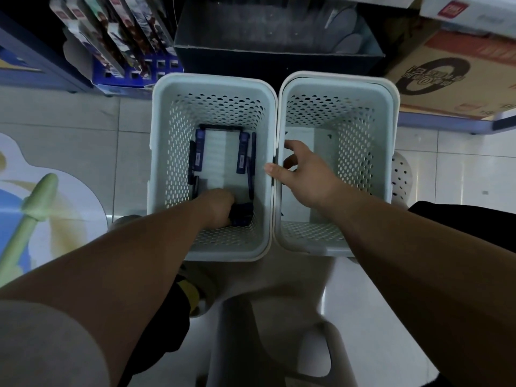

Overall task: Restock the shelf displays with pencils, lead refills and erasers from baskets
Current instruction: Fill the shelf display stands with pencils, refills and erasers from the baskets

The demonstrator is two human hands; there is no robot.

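We are gripping blue packs [241,217] in the left basket [212,79] with our left hand [216,205], right hand [304,174] holding its rim, only a few left

Dim, soft focus, wide-angle edge warp

Plastic stool [279,289] on tiled floor [460,177]: bears left basket [212,77] and right basket [335,76], perforated, rims touching.

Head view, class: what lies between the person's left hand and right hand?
Head view: the adjoining walls of the left basket and right basket lie between the left hand, gripping dark packs, and the right hand, straddling both rims.
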